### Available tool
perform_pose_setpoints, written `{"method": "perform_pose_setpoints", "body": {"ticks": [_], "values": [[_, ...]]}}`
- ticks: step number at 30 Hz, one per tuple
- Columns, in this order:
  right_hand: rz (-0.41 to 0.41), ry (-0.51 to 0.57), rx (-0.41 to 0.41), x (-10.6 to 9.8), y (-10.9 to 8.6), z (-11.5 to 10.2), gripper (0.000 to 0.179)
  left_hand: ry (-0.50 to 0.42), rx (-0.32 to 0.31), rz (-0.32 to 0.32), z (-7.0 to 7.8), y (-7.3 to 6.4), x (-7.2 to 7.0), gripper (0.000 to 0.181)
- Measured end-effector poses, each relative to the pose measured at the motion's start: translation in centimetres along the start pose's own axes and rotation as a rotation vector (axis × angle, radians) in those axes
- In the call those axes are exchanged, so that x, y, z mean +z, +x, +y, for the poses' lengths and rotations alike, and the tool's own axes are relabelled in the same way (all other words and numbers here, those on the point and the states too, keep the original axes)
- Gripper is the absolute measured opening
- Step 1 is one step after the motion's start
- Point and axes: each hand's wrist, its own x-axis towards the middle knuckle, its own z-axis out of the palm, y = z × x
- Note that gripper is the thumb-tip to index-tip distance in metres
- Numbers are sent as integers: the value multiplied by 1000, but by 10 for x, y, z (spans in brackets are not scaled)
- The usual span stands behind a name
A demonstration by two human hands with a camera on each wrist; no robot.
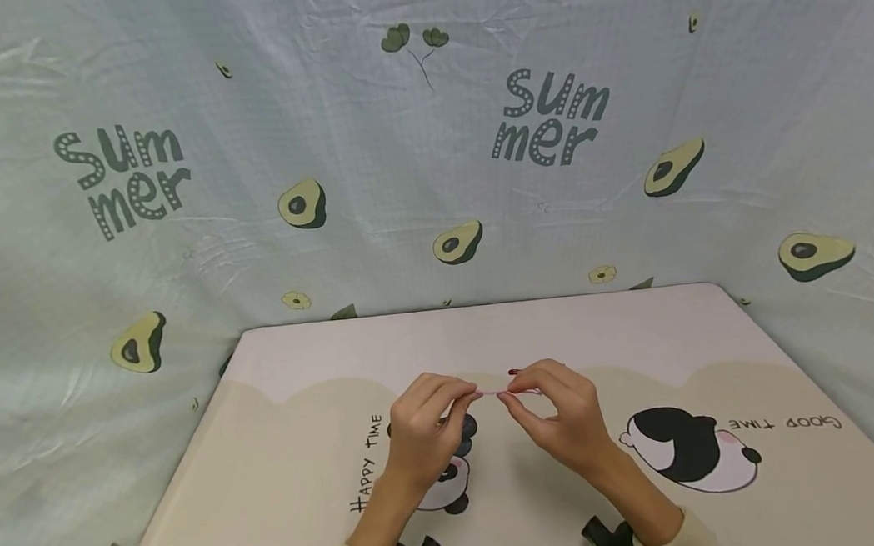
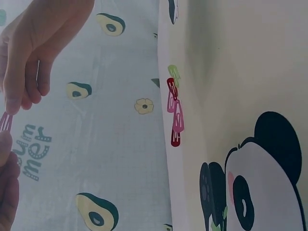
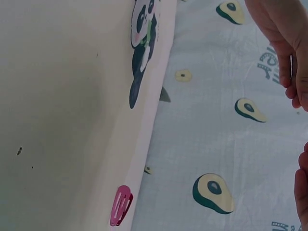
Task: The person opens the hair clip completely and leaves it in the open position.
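My left hand (image 1: 426,428) and right hand (image 1: 561,411) face each other above the table. Between their fingertips is a thin pink hair clip (image 1: 491,392), pinched by both hands. Seen from the left wrist, the pink clip (image 2: 6,122) shows slots along it, with the right hand (image 2: 36,48) above and the left hand (image 2: 7,187) below. The right wrist view shows only parts of the left hand (image 3: 284,43) and right hand (image 3: 301,187); the held clip is not visible there.
Beyond the hands, a loose group of snap clips lies near the table's far edge: a green clip (image 2: 174,74), a red clip (image 2: 172,88), a pink clip (image 2: 178,118) and others overlapping. The table (image 1: 306,465) has printed pandas. Behind it hangs a printed cloth (image 1: 369,143).
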Motion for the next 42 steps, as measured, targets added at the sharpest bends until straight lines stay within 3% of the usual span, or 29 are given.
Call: {"method": "perform_pose_setpoints", "body": {"ticks": [30, 34, 42], "values": [[57, 13, -78, 1, -1, -1, 24, -32, 49, 116, 8, -1, 6, 13], [64, 11, -78, 1, -2, -1, 24, -31, 57, 128, 9, -1, 7, 4], [82, 12, -82, 1, -2, -1, 23, -33, 60, 139, 9, -1, 8, 14]]}}
